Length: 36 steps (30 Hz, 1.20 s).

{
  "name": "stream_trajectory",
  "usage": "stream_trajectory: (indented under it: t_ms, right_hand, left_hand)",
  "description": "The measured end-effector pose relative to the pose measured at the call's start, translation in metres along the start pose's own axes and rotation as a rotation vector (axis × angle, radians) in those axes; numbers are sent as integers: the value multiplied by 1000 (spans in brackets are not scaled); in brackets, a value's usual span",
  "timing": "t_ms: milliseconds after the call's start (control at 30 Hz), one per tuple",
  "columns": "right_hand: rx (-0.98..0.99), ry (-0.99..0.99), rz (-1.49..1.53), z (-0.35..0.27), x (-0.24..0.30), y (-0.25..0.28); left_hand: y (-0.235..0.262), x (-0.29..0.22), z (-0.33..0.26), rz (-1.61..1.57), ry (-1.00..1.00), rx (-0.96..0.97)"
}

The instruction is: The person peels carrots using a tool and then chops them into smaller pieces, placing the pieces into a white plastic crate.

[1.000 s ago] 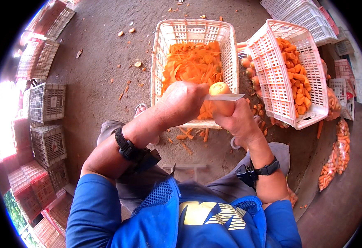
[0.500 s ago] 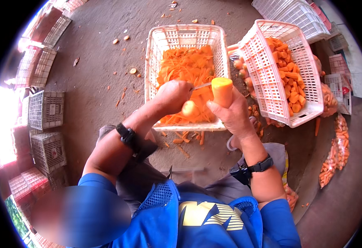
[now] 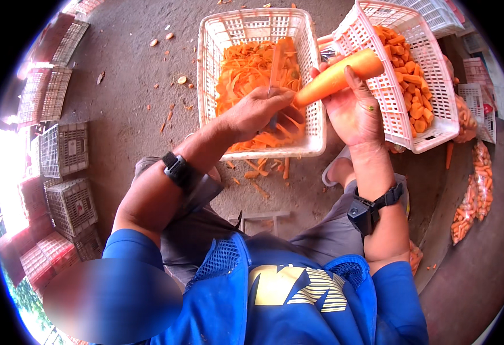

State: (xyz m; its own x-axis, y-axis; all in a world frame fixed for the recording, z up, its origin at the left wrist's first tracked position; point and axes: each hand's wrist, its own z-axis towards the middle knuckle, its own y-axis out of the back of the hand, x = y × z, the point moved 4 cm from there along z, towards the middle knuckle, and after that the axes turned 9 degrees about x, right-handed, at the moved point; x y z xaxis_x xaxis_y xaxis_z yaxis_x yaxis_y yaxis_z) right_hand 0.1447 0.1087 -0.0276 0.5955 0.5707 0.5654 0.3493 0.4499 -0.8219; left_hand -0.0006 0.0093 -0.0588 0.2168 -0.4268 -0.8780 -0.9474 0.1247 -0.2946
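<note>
While right hand (image 3: 352,109) grips carrot (image 3: 338,77) | left hand (image 3: 257,109) holds peeler (image 3: 275,69)

Single view, head-worn fisheye cam, left of pair. Looks steeply down from above over own chest & forearms, facing fwd across ground (image 3: 125,115). Close range to hands, wide field, edges bent at rim. No 2nd view shown.

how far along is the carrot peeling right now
Done: the white basket in front holds a heap of carrot peelings, and the tilted basket beside it holds cut carrot pieces. In hand: the right hand holds a carrot while the left hand works a peeler along it. Left: bagged carrots lie at the right.
</note>
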Motion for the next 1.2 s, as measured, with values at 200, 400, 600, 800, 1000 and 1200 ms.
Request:
stream_trajectory:
  t_ms: [200, 400, 600, 800, 1000, 1200]
  right_hand:
    - [9, -40, -417, -6, 11, -14]
    - [138, -372, -658, -18, 10, -12]
    - [77, -350, -1435, -25, -7, -21]
    - [113, -310, -1179, -27, -10, -26]
    - [104, -387, -903, -26, 2, -33]
    - [-116, -414, -468, -26, -25, -6]
  left_hand:
    - [24, -16, -10, -358, -220, -178]
    - [52, -38, -23, 17, -337, -318]
    - [29, -52, -29, 397, -323, -340]
    - [36, -25, -25, 958, -161, -294]
    - [57, -5, -20, 617, 98, -308]
    - [50, -30, -10, 637, -61, -380]
